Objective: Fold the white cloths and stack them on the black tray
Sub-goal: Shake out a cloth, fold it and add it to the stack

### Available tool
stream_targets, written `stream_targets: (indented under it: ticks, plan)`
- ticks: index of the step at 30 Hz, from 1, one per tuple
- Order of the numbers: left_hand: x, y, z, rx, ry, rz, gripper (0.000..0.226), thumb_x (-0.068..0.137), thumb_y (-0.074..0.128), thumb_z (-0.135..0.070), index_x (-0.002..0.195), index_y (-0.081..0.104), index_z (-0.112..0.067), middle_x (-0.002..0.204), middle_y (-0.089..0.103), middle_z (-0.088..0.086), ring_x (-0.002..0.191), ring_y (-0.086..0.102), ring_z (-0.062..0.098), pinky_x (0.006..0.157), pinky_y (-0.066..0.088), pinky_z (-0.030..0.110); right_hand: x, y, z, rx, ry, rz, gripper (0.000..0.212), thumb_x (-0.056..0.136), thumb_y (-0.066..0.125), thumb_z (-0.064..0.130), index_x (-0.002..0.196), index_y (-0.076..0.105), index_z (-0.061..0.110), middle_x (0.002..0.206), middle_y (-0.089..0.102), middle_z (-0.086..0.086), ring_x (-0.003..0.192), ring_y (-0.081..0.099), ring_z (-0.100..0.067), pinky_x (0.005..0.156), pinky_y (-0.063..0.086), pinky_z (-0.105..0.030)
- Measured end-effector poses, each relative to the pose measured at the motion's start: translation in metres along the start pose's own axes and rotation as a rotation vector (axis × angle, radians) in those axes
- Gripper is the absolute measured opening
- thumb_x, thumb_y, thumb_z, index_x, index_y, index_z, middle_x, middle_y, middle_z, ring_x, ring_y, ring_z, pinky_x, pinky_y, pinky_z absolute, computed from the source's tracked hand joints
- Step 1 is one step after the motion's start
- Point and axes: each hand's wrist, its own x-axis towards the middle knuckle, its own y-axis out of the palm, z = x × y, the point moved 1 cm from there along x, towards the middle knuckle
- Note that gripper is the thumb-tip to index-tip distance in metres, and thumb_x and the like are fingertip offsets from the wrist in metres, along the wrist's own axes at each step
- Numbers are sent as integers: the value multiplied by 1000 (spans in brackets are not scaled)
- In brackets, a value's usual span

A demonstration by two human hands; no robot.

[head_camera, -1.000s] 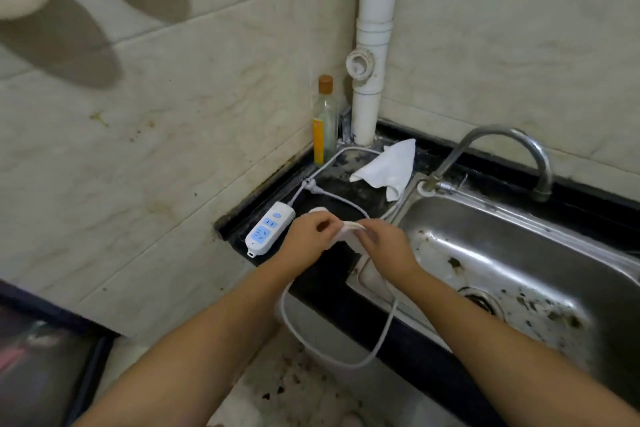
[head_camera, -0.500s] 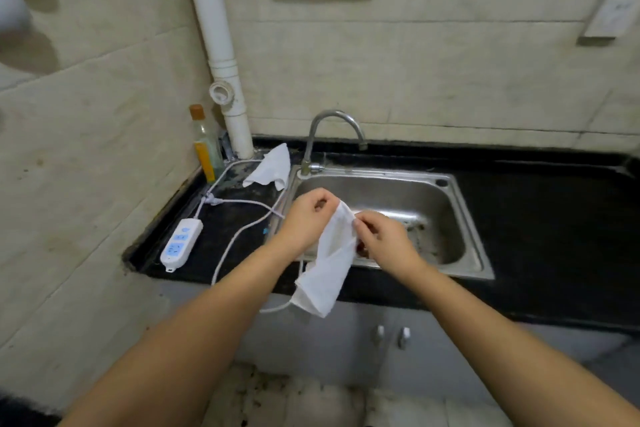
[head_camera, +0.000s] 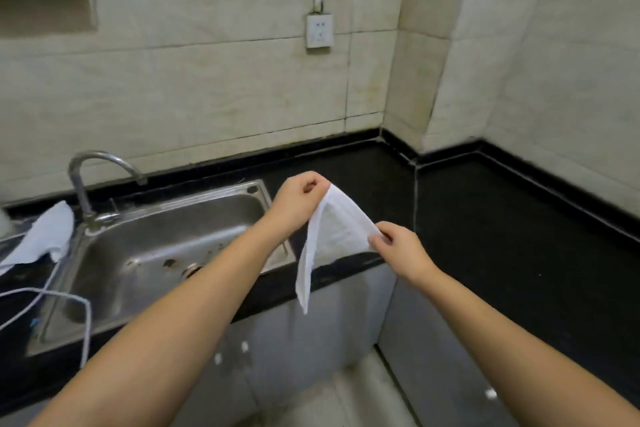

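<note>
While hands [head_camera: 299, 204] spread it, cloth [head_camera: 334, 236] now hangs beside sink [head_camera: 256, 191].

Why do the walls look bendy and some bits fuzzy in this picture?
In the head view the wide lens bows the wall tiles and counter edges. The cloth and both hands, left hand and right hand, look slightly soft. Light gleams on the sink.

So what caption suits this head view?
Left hand and right hand pinch a limp white cloth above the black stone counter.
</note>
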Motion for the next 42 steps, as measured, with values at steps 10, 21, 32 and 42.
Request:
stream_targets:
  ticks: [10, 21, 32, 42]
  plan:
    - [99, 199, -21, -161, -179, 82, 21, 94, 48, -15, 85, 67, -10, 87, 63, 6, 84, 55, 17, 80, 46, 32, 7, -228, -151, 48, 206, -365, 23, 92, 56, 19, 73, 60, 5, 68, 52, -3, 63, 45, -16, 56, 34, -29]
    - [167, 311, -39, -336, -201, 362, 20, 96, 51, -24, 84, 66, -18, 94, 64, 2, 91, 58, 13, 88, 46, 30, 11, -305, -206, 103, 215, -611, 18, 96, 50, 16, 91, 67, 17, 72, 58, 13, 64, 48, 1, 62, 37, -19]
    - [64, 339, 71, -9, -339, 669, 9, 91, 57, -6, 86, 65, -5, 72, 59, 4, 65, 53, 10, 54, 43, 8, -109, -212, -310, 178, 544, -248, 23, 90, 60, 8, 68, 62, 15, 67, 54, 0, 68, 47, -13, 66, 37, -28]
    - [97, 374, 72, 207, -226, 577, 11, 92, 57, -16, 89, 66, -9, 87, 63, 4, 82, 56, 14, 75, 42, 26, -70, -221, -326, 99, 714, -318, 10, 90, 61, 16, 81, 59, 13, 68, 55, -1, 67, 48, -13, 59, 39, -23]
